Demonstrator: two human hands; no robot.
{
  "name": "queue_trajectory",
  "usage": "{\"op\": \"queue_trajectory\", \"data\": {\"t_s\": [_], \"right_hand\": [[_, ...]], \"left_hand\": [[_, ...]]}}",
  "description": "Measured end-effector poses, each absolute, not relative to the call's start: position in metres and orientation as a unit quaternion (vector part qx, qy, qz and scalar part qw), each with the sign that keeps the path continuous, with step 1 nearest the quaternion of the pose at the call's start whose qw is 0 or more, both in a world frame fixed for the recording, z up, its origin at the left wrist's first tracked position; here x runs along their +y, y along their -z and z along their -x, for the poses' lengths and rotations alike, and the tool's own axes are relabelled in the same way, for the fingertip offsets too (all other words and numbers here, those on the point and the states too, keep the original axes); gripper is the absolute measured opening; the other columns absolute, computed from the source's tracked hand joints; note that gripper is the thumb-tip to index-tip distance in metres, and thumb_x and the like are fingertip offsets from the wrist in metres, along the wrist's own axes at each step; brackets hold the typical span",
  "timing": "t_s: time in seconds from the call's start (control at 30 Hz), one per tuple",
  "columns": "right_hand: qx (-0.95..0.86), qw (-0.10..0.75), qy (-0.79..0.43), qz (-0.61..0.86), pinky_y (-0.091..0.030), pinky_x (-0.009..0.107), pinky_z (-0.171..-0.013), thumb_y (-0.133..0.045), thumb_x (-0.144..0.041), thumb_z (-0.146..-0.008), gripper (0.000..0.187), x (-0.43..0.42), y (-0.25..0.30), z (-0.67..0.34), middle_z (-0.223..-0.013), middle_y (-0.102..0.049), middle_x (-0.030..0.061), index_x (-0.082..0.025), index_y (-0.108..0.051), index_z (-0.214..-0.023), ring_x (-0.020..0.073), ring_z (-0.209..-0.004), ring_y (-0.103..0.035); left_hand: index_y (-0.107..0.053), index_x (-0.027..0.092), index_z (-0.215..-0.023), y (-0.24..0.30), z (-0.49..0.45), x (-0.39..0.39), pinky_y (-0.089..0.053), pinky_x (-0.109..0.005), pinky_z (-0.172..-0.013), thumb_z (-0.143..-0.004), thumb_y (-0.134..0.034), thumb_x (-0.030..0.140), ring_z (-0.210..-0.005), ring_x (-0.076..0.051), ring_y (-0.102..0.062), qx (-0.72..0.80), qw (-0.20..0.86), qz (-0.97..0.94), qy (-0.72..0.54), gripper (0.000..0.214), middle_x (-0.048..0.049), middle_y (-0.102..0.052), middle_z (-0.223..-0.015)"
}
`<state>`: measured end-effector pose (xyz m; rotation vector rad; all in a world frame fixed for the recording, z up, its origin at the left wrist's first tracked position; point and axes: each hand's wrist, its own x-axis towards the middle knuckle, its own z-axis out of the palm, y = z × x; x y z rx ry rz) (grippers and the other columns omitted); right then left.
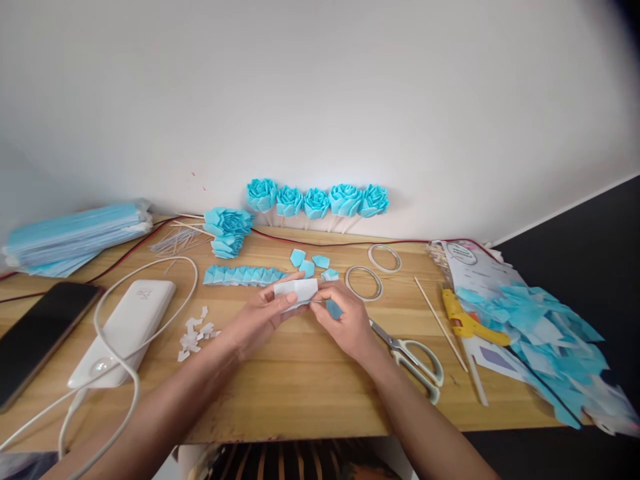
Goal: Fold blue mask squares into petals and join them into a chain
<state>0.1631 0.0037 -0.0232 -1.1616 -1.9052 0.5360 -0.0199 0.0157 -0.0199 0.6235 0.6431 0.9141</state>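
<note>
My left hand (260, 317) and my right hand (345, 320) meet above the middle of the wooden table (300, 387), both pinched on a small white paper piece (296, 291) held between them. A bit of blue shows under my right fingers. Just beyond the hands lie three small blue folded petals (310, 261) and a row of folded blue pieces (243, 275). Scissors (410, 357) lie right beside my right wrist.
Five blue paper roses (317, 200) lean on the wall, another rose (227, 223) lies left. Two tape rings (365, 282), a skewer (440, 323), a yellow glue gun (465, 321) and blue scraps (540, 333) sit right. A power bank (125, 327), phone (35, 337), white scraps (195, 331) and stacked masks (70, 237) are left.
</note>
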Motion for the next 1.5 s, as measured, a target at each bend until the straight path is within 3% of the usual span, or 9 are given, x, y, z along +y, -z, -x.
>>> {"op": "queue_trajectory", "data": {"t_s": [0.33, 0.43, 0.53, 0.7, 0.87, 0.97, 1.13, 1.27, 1.5], "right_hand": [[-0.715, 0.409, -0.239, 0.514, -0.048, 0.031, -0.073, -0.057, -0.020, -0.081, 0.002, 0.004, 0.023, -0.160, -0.082, -0.067, 0.0026, -0.021, -0.058, -0.080, 0.0169, -0.077, -0.061], [-0.671, 0.421, -0.324, 0.518, -0.051, 0.032, -0.077, -0.061, -0.022, -0.081, 0.028, 0.005, 0.023, -0.162, -0.097, -0.067, 0.0042, -0.022, -0.054, -0.107, 0.0174, -0.085, -0.064], [-0.639, 0.421, -0.436, 0.474, -0.052, 0.033, -0.079, -0.061, -0.022, -0.082, 0.058, 0.006, 0.025, -0.165, -0.103, -0.067, 0.0058, -0.024, -0.037, -0.134, 0.0187, -0.093, -0.065], [-0.586, 0.418, -0.552, 0.421, -0.054, 0.033, -0.075, -0.062, -0.023, -0.082, 0.069, 0.008, 0.030, -0.166, -0.100, -0.067, 0.0048, -0.026, -0.030, -0.143, 0.0184, -0.086, -0.068], [-0.579, 0.423, -0.533, 0.449, -0.054, 0.032, -0.079, -0.057, -0.021, -0.082, 0.056, 0.007, 0.028, -0.162, -0.101, -0.067, 0.0044, -0.026, -0.041, -0.136, 0.0190, -0.094, -0.066], [-0.585, 0.452, -0.491, 0.461, -0.054, 0.032, -0.079, -0.054, -0.023, -0.084, 0.054, 0.006, 0.028, -0.161, -0.105, -0.066, 0.0057, -0.026, -0.042, -0.136, 0.0191, -0.096, -0.064], [-0.578, 0.487, -0.465, 0.462, -0.053, 0.031, -0.078, -0.058, -0.024, -0.083, 0.051, 0.005, 0.034, -0.159, -0.094, -0.064, 0.0041, -0.027, -0.047, -0.132, 0.0188, -0.090, -0.063], [-0.563, 0.482, -0.493, 0.455, -0.053, 0.030, -0.072, -0.061, -0.028, -0.082, 0.048, 0.005, 0.033, -0.157, -0.088, -0.061, 0.0029, -0.026, -0.051, -0.129, 0.0179, -0.083, -0.061], [-0.573, 0.476, -0.488, 0.455, -0.051, 0.027, -0.066, -0.059, -0.033, -0.085, 0.039, 0.005, 0.031, -0.159, -0.083, -0.058, 0.0008, -0.025, -0.057, -0.123, 0.0147, -0.073, -0.057]], "left_hand": [[-0.051, 0.024, -0.137, 0.021, 0.018, 0.015, -0.043, -0.039, -0.104, -0.071, -0.078, 0.025, -0.111, -0.022, -0.061, 0.347, 0.757, -0.366, -0.415, 0.071, -0.0052, -0.068, -0.120], [-0.042, 0.025, -0.143, 0.025, 0.019, 0.017, -0.047, -0.041, -0.100, -0.078, -0.070, 0.029, -0.108, -0.022, -0.062, 0.350, 0.726, -0.408, -0.429, 0.071, -0.0049, -0.067, -0.120], [-0.033, 0.027, -0.147, 0.029, 0.020, 0.017, -0.044, -0.043, -0.102, -0.084, -0.062, 0.027, -0.116, -0.024, -0.058, 0.382, 0.658, -0.486, -0.431, 0.069, -0.0051, -0.060, -0.131], [-0.034, 0.030, -0.146, 0.036, 0.019, 0.015, -0.030, -0.039, -0.113, -0.084, -0.058, 0.021, -0.138, -0.025, -0.035, 0.428, 0.533, -0.591, -0.429, 0.068, -0.0039, -0.040, -0.150], [-0.022, 0.030, -0.150, 0.037, 0.015, 0.014, -0.047, -0.038, -0.095, -0.083, -0.062, 0.025, -0.111, -0.023, -0.060, 0.388, 0.616, -0.525, -0.441, 0.078, -0.0087, -0.056, -0.135], [-0.037, 0.025, -0.144, 0.036, 0.013, 0.013, -0.051, -0.036, -0.084, -0.079, -0.070, 0.031, -0.093, -0.022, -0.067, 0.357, 0.702, -0.428, -0.444, 0.073, -0.0090, -0.068, -0.112], [-0.072, 0.014, -0.098, 0.034, 0.008, 0.009, -0.051, -0.033, -0.077, -0.072, -0.078, 0.035, -0.085, -0.021, -0.066, 0.339, 0.759, -0.359, -0.424, 0.034, -0.0102, -0.072, -0.091], [-0.075, 0.013, -0.077, 0.034, 0.010, 0.012, -0.050, -0.030, -0.070, -0.069, -0.079, 0.036, -0.072, -0.017, -0.063, 0.376, 0.743, -0.334, -0.442, 0.024, -0.0062, -0.072, -0.074], [-0.075, 0.013, -0.072, 0.036, 0.013, 0.014, -0.049, -0.028, -0.063, -0.066, -0.081, 0.036, -0.064, -0.014, -0.060, 0.396, 0.735, -0.360, -0.417, 0.024, -0.0041, -0.070, -0.067]]}}
